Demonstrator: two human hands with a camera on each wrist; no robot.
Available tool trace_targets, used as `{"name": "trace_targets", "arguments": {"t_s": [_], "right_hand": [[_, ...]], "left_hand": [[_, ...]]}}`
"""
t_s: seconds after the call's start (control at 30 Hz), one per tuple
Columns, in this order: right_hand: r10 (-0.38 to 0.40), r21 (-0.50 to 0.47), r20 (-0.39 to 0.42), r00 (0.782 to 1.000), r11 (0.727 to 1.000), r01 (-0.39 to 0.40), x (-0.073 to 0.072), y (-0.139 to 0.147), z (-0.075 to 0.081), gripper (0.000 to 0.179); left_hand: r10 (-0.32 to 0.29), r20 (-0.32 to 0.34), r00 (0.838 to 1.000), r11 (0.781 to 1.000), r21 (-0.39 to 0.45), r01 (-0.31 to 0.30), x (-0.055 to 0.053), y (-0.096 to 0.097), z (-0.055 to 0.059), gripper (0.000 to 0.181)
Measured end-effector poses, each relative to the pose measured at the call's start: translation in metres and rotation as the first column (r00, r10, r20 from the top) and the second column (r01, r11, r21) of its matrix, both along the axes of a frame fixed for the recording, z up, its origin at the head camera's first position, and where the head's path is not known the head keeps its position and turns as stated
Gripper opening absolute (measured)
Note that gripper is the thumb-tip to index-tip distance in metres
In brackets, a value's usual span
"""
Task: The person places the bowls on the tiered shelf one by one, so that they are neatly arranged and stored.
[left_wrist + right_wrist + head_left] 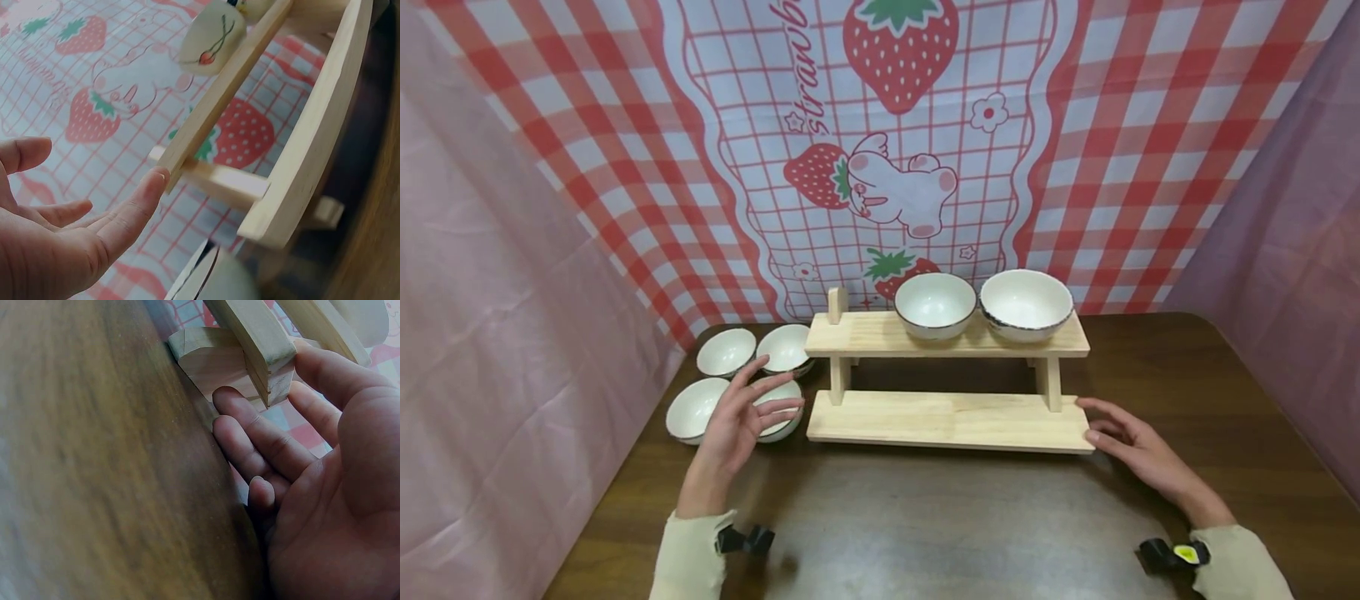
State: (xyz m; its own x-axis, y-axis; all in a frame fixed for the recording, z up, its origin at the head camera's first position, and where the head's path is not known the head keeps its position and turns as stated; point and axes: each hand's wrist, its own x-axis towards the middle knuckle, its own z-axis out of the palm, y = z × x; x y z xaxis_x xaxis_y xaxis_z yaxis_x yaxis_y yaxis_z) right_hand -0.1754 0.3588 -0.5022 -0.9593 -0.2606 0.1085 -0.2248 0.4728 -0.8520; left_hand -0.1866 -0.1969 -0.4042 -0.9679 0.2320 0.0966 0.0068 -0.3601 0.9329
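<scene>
A two-tier wooden shelf rack (947, 417) stands on the table. My right hand (1138, 450) is at its right end, thumb and forefinger gripping the end of the lower board (265, 369), with the other fingers curled beneath. My left hand (737, 425) hovers left of the rack with its fingers spread, holding nothing. It partly covers several white bowls with dark rims, among them a back-left bowl (726, 352) and a front-left bowl (694, 408). On the upper board sit a smaller bowl (936, 305) and, to its right, a larger speckled-rim bowl (1027, 304).
Behind the rack hangs a red-and-white checked cloth (1112, 167) with strawberry prints. Pink curtains (512, 333) flank the dark wooden table (970, 525). A short wooden peg (835, 306) rises at the upper board's left end.
</scene>
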Motion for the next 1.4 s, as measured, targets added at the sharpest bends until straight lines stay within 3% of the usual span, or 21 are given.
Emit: {"name": "trace_targets", "arguments": {"t_s": [0.27, 0.53, 0.77, 0.93, 1.1, 1.27, 1.4], "right_hand": [[0.017, -0.019, -0.012, 1.000, 1.000, -0.017, 0.000, 0.000, -0.001, 0.047], [0.022, -0.022, -0.009, 1.000, 1.000, -0.022, 0.000, 0.000, -0.001, 0.047], [0.015, -0.012, -0.006, 1.000, 1.000, -0.015, -0.001, 0.000, -0.002, 0.047], [0.005, 0.002, -0.002, 1.000, 1.000, -0.005, -0.001, 0.000, -0.001, 0.046], [-0.003, 0.017, 0.005, 1.000, 1.000, 0.003, -0.001, 0.000, 0.000, 0.046], [-0.008, 0.022, 0.002, 1.000, 1.000, 0.007, -0.001, 0.001, 0.000, 0.048], [-0.009, 0.027, 0.005, 1.000, 1.000, 0.009, -0.001, 0.001, 0.000, 0.048]], "left_hand": [[-0.013, -0.025, 1.000, 0.996, 0.087, 0.015, 0.015, -0.030, -0.007, 0.031], [0.033, 0.000, 0.999, 0.994, 0.106, -0.033, 0.026, -0.051, -0.010, 0.030], [-0.003, -0.071, 0.997, 0.963, 0.270, 0.022, 0.035, -0.070, -0.017, 0.035], [-0.024, -0.119, 0.993, 0.940, 0.334, 0.063, 0.042, -0.086, -0.023, 0.039], [0.001, -0.130, 0.991, 0.932, 0.360, 0.046, 0.050, -0.101, -0.030, 0.042], [0.018, -0.117, 0.993, 0.909, 0.415, 0.032, 0.057, -0.114, -0.035, 0.042], [0.064, -0.068, 0.996, 0.908, 0.417, -0.030, 0.060, -0.122, -0.037, 0.037]]}}
